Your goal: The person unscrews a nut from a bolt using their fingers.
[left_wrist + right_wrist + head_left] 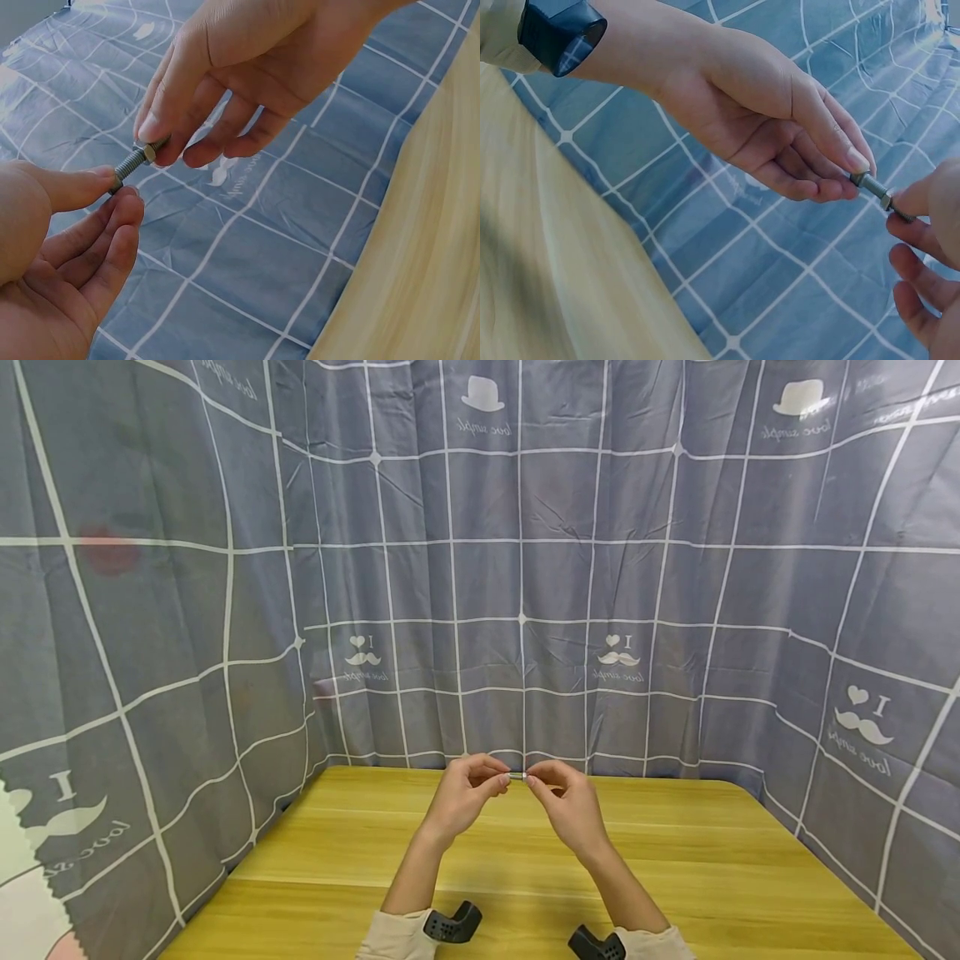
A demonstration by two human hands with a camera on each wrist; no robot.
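A small metal bolt [517, 776] is held level between both hands above the far part of the table. My left hand [457, 799] pinches its head end between thumb and fingers. Grey thread [130, 164] shows in the left wrist view, running to a hex nut [149, 154]. At that nut, my right hand [573, 807] pinches with thumb and forefinger. In the right wrist view the bolt's head end [859, 179] sits at the left fingertips. The nut [886, 201] lies against the right fingertips, which partly cover the threaded tip.
A yellow wood-grain table [645, 877] spreads beneath the hands. Grey-blue curtains [555, 577] with white grid lines stand behind it and on both sides. Black devices [453, 923] are worn at both wrists, over light sleeves [397, 937].
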